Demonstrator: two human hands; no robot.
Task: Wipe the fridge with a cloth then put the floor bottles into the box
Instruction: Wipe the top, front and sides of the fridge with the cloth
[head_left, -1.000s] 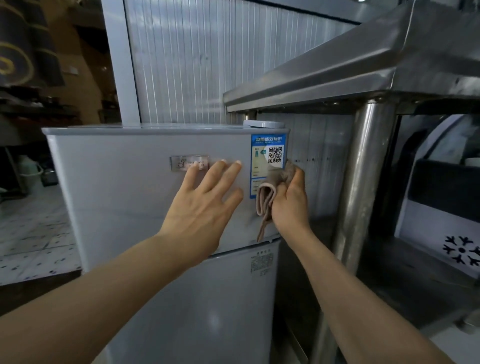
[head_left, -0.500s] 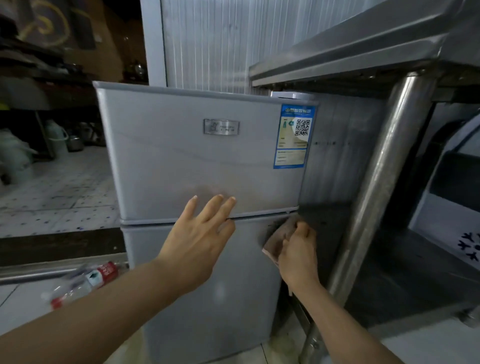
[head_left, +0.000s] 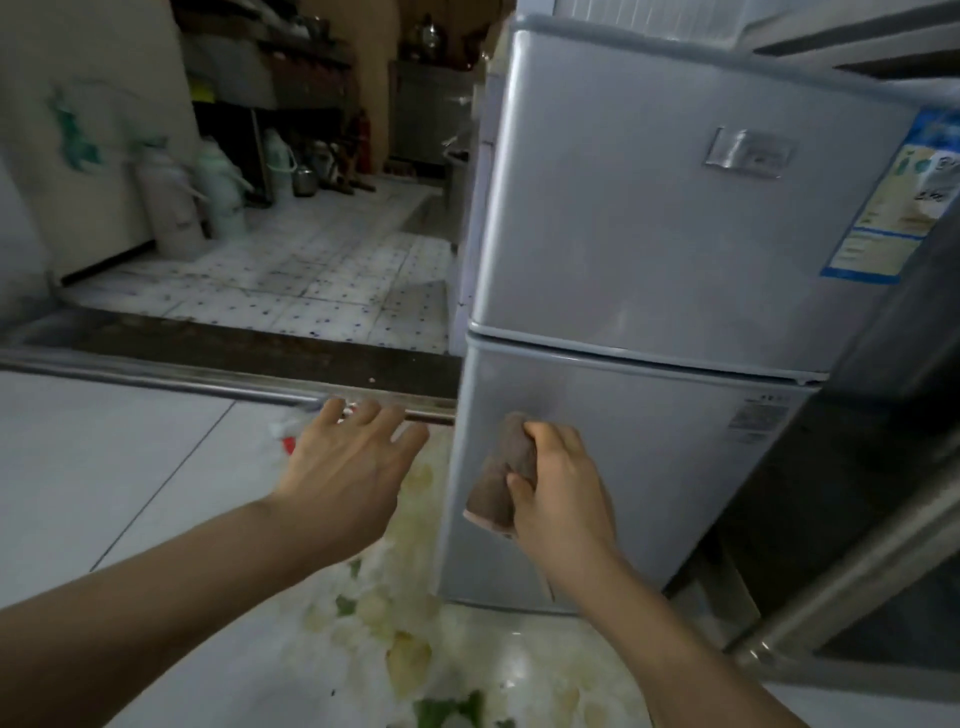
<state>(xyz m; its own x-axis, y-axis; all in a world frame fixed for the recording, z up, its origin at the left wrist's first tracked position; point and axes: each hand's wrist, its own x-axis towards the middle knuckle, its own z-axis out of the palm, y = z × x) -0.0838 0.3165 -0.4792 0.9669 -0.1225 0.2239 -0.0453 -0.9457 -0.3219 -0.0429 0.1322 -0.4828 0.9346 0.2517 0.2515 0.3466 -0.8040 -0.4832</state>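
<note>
Right hand (head_left: 563, 496) clamped on cloth (head_left: 503, 478) against fridge (head_left: 649, 452); left hand (head_left: 345, 467) spread, empty. Risk: slipping on littered floor (head_left: 130, 467).

Silver fridge (head_left: 649, 249), brown cloth (head_left: 506, 467), blue-speckled floor tiles (head_left: 311, 280)

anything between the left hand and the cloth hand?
Head view: only bare floor and the silver fridge's left edge lie between the open left hand and the right hand gripping the brown cloth.
</note>
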